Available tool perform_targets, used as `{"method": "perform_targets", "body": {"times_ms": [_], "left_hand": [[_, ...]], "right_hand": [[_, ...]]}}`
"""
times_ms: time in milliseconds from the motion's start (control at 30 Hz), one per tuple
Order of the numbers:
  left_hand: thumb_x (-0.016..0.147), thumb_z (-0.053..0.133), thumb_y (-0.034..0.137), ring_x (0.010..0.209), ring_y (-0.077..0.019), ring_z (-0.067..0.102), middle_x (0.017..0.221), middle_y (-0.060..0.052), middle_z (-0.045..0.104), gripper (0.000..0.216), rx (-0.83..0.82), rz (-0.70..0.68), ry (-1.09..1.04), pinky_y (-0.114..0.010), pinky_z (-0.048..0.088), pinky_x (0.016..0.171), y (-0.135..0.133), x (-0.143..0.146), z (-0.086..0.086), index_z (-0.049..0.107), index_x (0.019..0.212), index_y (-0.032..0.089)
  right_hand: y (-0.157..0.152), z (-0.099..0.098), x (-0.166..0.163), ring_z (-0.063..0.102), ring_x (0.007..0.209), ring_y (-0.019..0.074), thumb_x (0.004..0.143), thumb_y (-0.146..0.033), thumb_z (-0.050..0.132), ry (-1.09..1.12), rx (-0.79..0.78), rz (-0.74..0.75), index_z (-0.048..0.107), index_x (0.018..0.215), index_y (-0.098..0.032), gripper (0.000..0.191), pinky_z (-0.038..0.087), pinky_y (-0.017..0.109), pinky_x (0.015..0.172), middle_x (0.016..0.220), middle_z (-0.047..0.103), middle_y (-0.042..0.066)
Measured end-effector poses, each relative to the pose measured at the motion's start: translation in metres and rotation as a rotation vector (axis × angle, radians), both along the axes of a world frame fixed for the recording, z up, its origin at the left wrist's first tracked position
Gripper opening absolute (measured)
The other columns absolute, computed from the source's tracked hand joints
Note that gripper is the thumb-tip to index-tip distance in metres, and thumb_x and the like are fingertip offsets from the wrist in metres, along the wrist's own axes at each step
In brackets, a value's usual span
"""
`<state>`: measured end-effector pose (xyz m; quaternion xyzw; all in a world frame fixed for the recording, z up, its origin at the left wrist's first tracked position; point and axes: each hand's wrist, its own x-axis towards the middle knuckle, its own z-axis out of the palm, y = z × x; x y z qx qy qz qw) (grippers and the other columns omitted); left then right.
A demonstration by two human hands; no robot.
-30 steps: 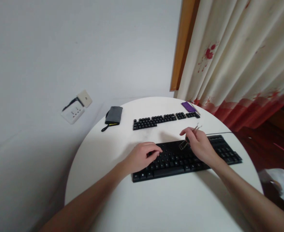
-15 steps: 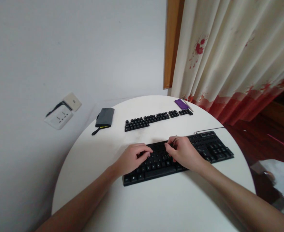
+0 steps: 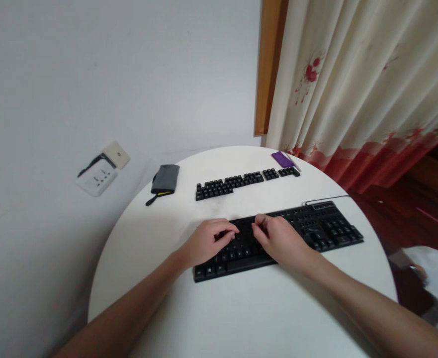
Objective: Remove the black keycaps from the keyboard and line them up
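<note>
A black keyboard [image 3: 338, 229] lies on the white table, its upper middle part stripped of keycaps and its lower row still capped. My left hand [image 3: 212, 242] rests over the keyboard's left part, thumb and fingertips drawn together; whatever is between them is too small to make out. Over the middle of the keyboard is my right hand [image 3: 280, 238], fingers curled closed. A thin wire tool, apparently a keycap puller [image 3: 265, 222], is mostly hidden inside its grip. Beyond the keyboard, removed black keycaps [image 3: 215, 190] stand in rows.
A grey pouch [image 3: 165, 178] with a dark strap sits at the table's back left. At the back right lies a purple item [image 3: 282, 159] beside a thin pale stick. The keyboard's cable [image 3: 326, 198] runs off the right edge of the round table [image 3: 237, 313].
My right hand has turned and closed in more, so the wire tool that stuck out of it is now mostly hidden. The left hand stays nearly in place; the whole view has shifted slightly.
</note>
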<state>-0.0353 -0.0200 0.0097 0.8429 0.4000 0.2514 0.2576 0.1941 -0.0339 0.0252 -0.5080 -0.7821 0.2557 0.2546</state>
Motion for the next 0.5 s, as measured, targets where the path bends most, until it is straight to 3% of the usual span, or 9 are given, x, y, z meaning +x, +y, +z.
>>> {"method": "perform_targets", "body": {"times_ms": [100,267,333,500], "left_hand": [[0.094,0.055,0.019,0.079,-0.0134,0.065,0.091,-0.001,0.074,0.018,-0.005,-0.012,-0.002,-0.023,0.049,0.072,0.000,0.000,0.000,0.072,0.100,0.021],[0.093,0.056,0.018,0.076,-0.0131,0.064,0.092,-0.002,0.073,0.017,-0.002,-0.027,0.017,-0.023,0.049,0.069,0.000,0.000,0.000,0.073,0.097,0.021],[0.093,0.056,0.019,0.075,-0.0129,0.063,0.092,-0.002,0.073,0.018,0.003,-0.026,0.008,-0.023,0.048,0.068,0.000,0.000,-0.001,0.073,0.099,0.021],[0.092,0.061,0.022,0.076,-0.0129,0.062,0.094,-0.003,0.071,0.022,-0.018,-0.015,-0.077,-0.022,0.048,0.063,-0.001,0.000,-0.003,0.069,0.112,0.022]], "right_hand": [[0.011,-0.011,0.005,0.054,0.046,0.0115,0.096,-0.029,0.041,0.165,-0.188,-0.011,0.052,0.074,-0.020,0.027,0.037,0.022,0.048,0.058,0.060,0.000],[0.030,-0.024,0.010,0.048,0.030,0.0118,0.091,-0.024,0.039,0.429,-0.578,-0.111,0.048,0.070,-0.021,0.023,0.027,0.020,0.031,0.045,0.055,-0.003],[0.032,-0.024,0.009,0.047,0.029,0.0112,0.091,-0.024,0.040,0.506,-0.582,-0.118,0.049,0.070,-0.020,0.023,0.026,0.019,0.030,0.044,0.054,-0.003],[0.020,-0.018,0.001,0.049,0.039,0.0079,0.096,-0.038,0.048,0.695,-0.318,-0.029,0.053,0.074,-0.019,0.029,0.035,0.018,0.038,0.057,0.058,-0.003]]}}
